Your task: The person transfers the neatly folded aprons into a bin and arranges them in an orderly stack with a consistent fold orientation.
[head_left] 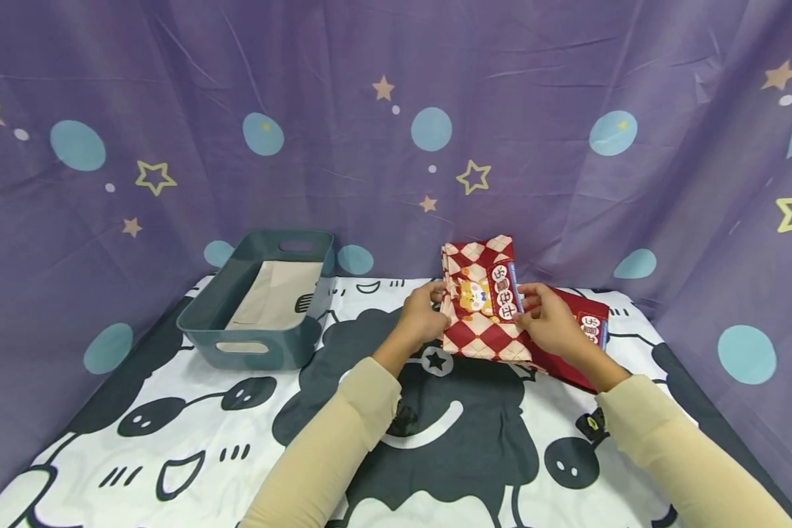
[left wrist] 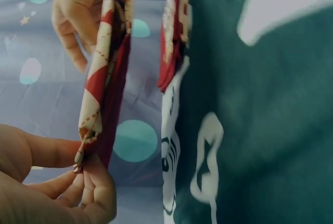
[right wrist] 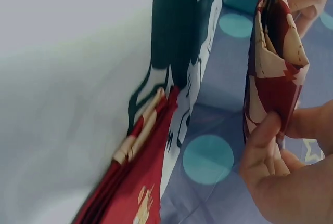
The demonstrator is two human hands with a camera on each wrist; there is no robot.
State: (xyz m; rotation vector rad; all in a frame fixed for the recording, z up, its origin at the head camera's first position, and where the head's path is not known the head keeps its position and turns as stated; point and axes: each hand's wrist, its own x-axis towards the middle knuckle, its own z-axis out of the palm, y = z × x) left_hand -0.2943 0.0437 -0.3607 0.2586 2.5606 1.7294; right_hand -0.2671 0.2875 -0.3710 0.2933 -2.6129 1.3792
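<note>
Both hands hold up a folded red-and-cream diamond-patterned cloth (head_left: 478,334), printed with a cartoon animal and a row of white discs with characters. At its left edge, the left hand (head_left: 422,315) pinches it between thumb and fingers. The right hand (head_left: 551,319) pinches the opposite edge. Several folded layers show along the cloth's side in the left wrist view, and it hangs above the table there. Behind the right hand lies a second folded red cloth (head_left: 590,304) with similar discs, partly hidden by that hand and the held cloth.
To the left stands a grey-blue plastic basket (head_left: 264,350) with handle slots. Inside it lies a folded cream cloth (head_left: 280,290) with a small dark mark. A cartoon-print cover (head_left: 237,440) spreads over the table, and a purple curtain (head_left: 343,44) hangs behind.
</note>
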